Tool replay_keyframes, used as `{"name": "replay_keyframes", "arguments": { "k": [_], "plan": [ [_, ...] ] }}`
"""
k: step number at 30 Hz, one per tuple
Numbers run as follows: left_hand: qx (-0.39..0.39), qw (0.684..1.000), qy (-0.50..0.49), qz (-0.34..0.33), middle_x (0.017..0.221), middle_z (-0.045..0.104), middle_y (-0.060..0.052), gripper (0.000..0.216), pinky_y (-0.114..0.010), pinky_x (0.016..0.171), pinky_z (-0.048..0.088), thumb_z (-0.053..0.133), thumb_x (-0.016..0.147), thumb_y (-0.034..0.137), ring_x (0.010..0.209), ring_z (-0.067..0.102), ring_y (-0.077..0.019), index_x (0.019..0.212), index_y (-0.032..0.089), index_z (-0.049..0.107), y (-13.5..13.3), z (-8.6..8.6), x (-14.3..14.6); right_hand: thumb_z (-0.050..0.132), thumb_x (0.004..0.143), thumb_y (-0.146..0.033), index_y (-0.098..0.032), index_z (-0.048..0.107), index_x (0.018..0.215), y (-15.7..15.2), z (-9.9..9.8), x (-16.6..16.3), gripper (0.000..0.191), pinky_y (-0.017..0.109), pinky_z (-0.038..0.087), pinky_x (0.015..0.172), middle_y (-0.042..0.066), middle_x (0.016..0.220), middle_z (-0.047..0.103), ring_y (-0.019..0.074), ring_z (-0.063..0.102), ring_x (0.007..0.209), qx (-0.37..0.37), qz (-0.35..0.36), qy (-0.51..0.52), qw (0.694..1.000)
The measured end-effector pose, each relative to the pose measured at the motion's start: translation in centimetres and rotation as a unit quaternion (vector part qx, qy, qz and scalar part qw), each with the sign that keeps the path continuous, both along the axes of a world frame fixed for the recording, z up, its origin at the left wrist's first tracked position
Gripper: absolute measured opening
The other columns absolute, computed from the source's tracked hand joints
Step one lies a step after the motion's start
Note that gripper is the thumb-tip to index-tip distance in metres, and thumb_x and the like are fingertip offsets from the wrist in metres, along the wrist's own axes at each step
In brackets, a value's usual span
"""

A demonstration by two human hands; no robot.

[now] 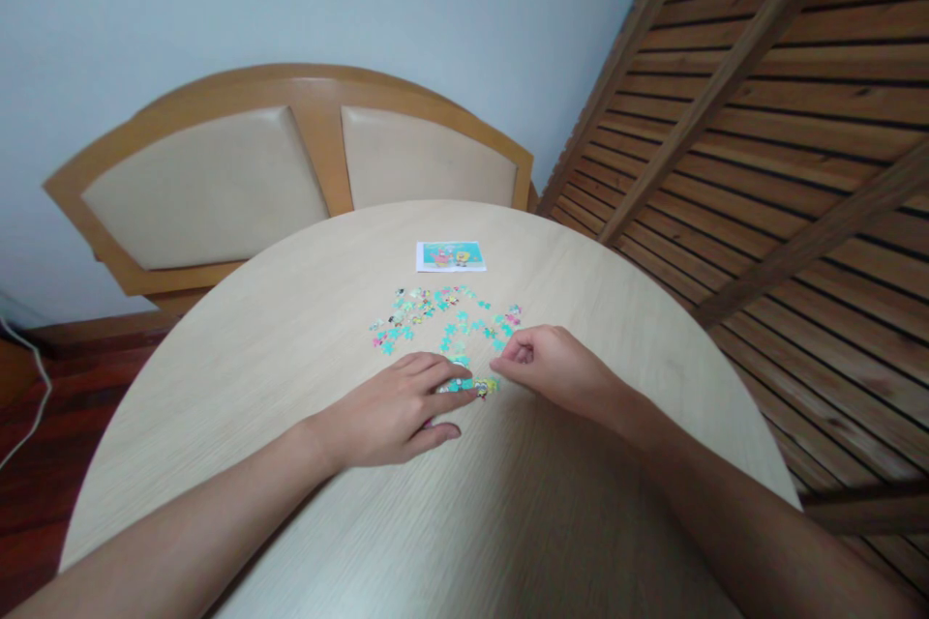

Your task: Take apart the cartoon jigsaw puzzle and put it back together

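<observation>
My left hand point(406, 406) lies with its fingers spread, the fingertips resting on a small joined patch of jigsaw puzzle point(486, 388) in turquoise and yellow; the hand covers part of it. Just to the right, my right hand point(548, 363) is closed in a pinch beside the patch. Whatever its fingertips hold, if anything, is too small to make out. Beyond both hands, several loose jigsaw pieces point(425, 305) in turquoise, pink and yellow are scattered on the table.
A picture card point(454, 256) with pink and yellow cartoon figures lies behind the pieces on the round wooden table point(290, 309). A padded bench back point(210, 184) stands against the wall. Slatted wood point(762, 116) rises at the right, and a white cable point(36, 387) hangs at far left.
</observation>
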State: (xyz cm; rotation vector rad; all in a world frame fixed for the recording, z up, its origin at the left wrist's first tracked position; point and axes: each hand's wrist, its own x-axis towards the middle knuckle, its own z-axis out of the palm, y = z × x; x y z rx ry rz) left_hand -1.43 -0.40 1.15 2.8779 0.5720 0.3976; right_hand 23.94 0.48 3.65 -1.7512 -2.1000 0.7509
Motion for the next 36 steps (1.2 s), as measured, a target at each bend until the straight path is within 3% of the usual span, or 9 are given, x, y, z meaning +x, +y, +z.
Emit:
{"name": "replay_keyframes", "arguments": {
  "k": [8,23,29,33,36],
  "plan": [
    [0.003,1.0,0.004,0.001,0.137,0.059,-0.013,0.045,-0.051,0.108,0.045,0.055,0.102,0.038,0.126,0.055,-0.0319,0.144,0.024,0.054,0.0,0.0,0.0,0.07,0.081,-0.031,-0.021,0.078,0.076,-0.2,-0.1,-0.1,0.015,0.027,0.045,0.064,0.002,0.075,0.076,0.0178,0.068,0.071,-0.019,0.053,0.008,0.998],
    [0.004,1.0,0.014,0.001,0.138,0.058,-0.013,0.043,-0.05,0.108,0.045,0.053,0.103,0.038,0.126,0.054,-0.0314,0.143,0.024,0.054,0.0,0.1,0.0,0.071,0.082,-0.038,-0.02,0.075,0.071,-0.4,-0.2,-0.8,0.021,0.027,0.042,0.06,0.002,0.072,0.075,0.0187,0.067,0.069,-0.023,0.041,-0.056,0.997],
    [-0.008,1.0,-0.007,-0.009,0.137,0.06,-0.013,0.043,-0.05,0.108,0.046,0.054,0.103,0.038,0.127,0.056,-0.0305,0.144,0.024,0.054,0.0,0.0,0.0,0.066,0.087,-0.032,-0.021,0.076,0.081,0.6,-0.6,0.4,0.015,0.029,0.045,0.068,0.003,0.084,0.076,0.0195,0.068,0.077,0.058,0.015,-0.064,0.996],
    [-0.018,1.0,-0.007,-0.02,0.136,0.061,-0.013,0.042,-0.049,0.109,0.046,0.053,0.103,0.037,0.127,0.057,-0.0297,0.143,0.023,0.054,-0.1,-0.1,0.0,0.068,0.085,-0.025,-0.02,0.076,0.096,1.4,-1.6,1.2,0.014,0.033,0.05,0.085,0.006,0.104,0.075,0.0225,0.068,0.095,0.133,0.055,-0.049,0.988],
    [-0.028,0.999,-0.028,-0.032,0.136,0.062,-0.014,0.042,-0.047,0.107,0.048,0.053,0.103,0.036,0.125,0.059,-0.0283,0.143,0.023,0.053,-0.1,0.0,0.2,0.066,0.087,-0.023,-0.02,0.076,0.097,1.7,-2.1,1.4,0.015,0.038,0.05,0.096,0.008,0.11,0.074,0.0252,0.067,0.107,0.145,0.077,-0.042,0.986]
  ]
}}
